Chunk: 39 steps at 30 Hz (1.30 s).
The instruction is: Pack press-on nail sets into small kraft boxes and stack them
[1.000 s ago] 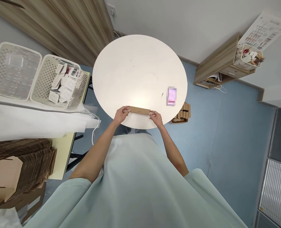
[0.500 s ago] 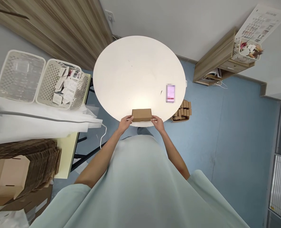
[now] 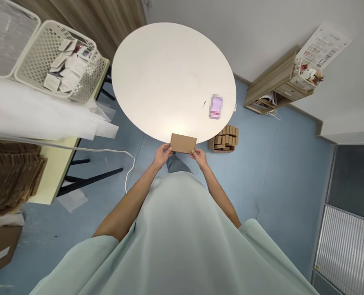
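Observation:
Between my two hands is a closed brown cardboard box (image 3: pixel 183 143), flat and oblong, tilted slightly down to the right. It is at the near edge of the round white table (image 3: pixel 169 82), partly past that edge. My left hand (image 3: pixel 162 155) grips its left end, thumb at the near corner. At the box's near right corner, my right hand (image 3: pixel 199 157) pinches with thumb and fingers. On the table's right side lies a pink-and-purple item (image 3: pixel 216 107), blurred out.
A carton of small brown boxes (image 3: pixel 223 140) stands on the floor right of the table. At left, a side table (image 3: pixel 55 172) bears white baskets (image 3: pixel 55 57), white sheets (image 3: pixel 37 106) and stacked flat cardboard (image 3: pixel 12 176). A white cable (image 3: pixel 108 150) hangs off it. A wooden cabinet (image 3: pixel 274 86) stands at right.
The box has come off the tabletop toward my body, its top turned more to view, still in both hands. My view has shifted, and my body has moved back from the table.

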Each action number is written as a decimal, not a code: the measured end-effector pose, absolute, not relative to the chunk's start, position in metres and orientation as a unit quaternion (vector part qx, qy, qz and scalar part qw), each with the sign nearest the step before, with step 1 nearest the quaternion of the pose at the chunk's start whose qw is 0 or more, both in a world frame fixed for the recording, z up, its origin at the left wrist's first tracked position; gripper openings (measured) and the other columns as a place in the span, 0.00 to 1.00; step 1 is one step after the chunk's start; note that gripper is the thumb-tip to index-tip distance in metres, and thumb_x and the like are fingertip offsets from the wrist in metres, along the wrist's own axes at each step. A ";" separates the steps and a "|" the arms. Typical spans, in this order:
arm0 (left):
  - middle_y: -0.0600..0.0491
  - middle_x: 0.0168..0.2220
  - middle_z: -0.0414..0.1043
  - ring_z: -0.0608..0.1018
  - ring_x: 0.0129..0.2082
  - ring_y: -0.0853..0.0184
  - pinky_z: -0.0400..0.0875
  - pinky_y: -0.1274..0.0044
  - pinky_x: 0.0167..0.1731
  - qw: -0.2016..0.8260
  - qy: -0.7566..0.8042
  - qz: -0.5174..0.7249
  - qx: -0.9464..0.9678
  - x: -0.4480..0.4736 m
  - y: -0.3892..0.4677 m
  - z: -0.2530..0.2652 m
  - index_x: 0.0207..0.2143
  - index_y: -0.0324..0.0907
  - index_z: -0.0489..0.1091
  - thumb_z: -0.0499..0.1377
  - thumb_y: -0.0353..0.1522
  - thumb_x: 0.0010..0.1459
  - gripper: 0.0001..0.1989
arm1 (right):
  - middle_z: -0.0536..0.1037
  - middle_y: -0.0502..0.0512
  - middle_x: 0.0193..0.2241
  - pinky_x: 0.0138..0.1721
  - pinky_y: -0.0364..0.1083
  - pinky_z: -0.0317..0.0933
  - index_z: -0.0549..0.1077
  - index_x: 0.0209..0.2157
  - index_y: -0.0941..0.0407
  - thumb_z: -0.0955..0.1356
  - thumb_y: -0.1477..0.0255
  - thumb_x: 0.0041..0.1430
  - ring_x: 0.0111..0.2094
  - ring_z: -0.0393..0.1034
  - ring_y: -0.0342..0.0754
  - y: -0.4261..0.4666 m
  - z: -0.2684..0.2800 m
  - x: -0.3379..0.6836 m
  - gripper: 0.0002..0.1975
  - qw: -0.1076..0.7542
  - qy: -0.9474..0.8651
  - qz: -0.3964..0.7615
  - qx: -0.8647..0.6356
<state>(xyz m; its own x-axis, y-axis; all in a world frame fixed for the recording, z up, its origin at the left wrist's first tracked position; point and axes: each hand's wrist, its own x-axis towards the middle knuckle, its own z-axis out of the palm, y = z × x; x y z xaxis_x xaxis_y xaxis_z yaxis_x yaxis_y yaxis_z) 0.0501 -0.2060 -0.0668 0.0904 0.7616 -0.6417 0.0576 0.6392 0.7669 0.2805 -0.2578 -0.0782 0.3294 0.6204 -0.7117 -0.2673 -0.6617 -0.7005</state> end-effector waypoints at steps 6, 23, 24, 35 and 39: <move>0.48 0.41 0.82 0.86 0.40 0.62 0.83 0.61 0.56 0.668 0.611 0.283 0.317 0.097 -0.245 -0.059 0.49 0.41 0.73 0.71 0.40 0.64 0.18 | 0.84 0.47 0.33 0.50 0.48 0.82 0.70 0.39 0.53 0.82 0.65 0.57 0.35 0.85 0.45 -0.316 -0.054 0.315 0.20 0.445 -0.079 0.541 -0.709; 0.48 0.39 0.82 0.87 0.41 0.62 0.80 0.59 0.59 0.714 0.586 0.193 0.331 0.257 -0.260 -0.045 0.47 0.41 0.72 0.72 0.35 0.65 0.15 | 0.86 0.53 0.36 0.48 0.45 0.77 0.74 0.37 0.55 0.86 0.64 0.45 0.38 0.85 0.46 -0.392 -0.028 0.464 0.25 0.502 0.009 0.537 -0.678; 0.48 0.39 0.82 0.87 0.41 0.62 0.81 0.60 0.60 0.713 0.592 0.186 0.325 0.274 -0.258 -0.048 0.47 0.41 0.72 0.72 0.35 0.64 0.15 | 0.85 0.52 0.36 0.46 0.44 0.77 0.74 0.38 0.54 0.86 0.63 0.45 0.37 0.85 0.46 -0.392 -0.029 0.479 0.25 0.495 0.011 0.539 -0.681; 0.45 0.42 0.83 0.87 0.43 0.61 0.79 0.61 0.63 0.774 0.580 0.128 0.221 0.445 -0.252 -0.068 0.47 0.38 0.76 0.72 0.28 0.63 0.12 | 0.84 0.51 0.38 0.32 0.42 0.67 0.74 0.38 0.53 0.81 0.46 0.48 0.25 0.75 0.40 -0.391 -0.033 0.684 0.29 0.380 0.001 0.555 -0.740; 0.45 0.43 0.83 0.87 0.46 0.61 0.79 0.61 0.63 0.783 0.582 0.090 0.203 0.477 -0.262 -0.076 0.48 0.38 0.77 0.73 0.30 0.62 0.14 | 0.85 0.50 0.42 0.34 0.42 0.67 0.74 0.47 0.51 0.82 0.50 0.46 0.26 0.77 0.41 -0.394 -0.039 0.738 0.32 0.364 -0.018 0.570 -0.737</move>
<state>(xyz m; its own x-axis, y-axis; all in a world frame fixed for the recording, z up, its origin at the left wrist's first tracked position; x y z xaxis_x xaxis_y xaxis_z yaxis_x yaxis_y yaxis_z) 0.4771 -0.2617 -0.0758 0.3075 0.3770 -0.8737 0.0963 0.9011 0.4227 0.7376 -0.3938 -0.0391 0.3504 0.4408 -0.8264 -0.3893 -0.7339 -0.5566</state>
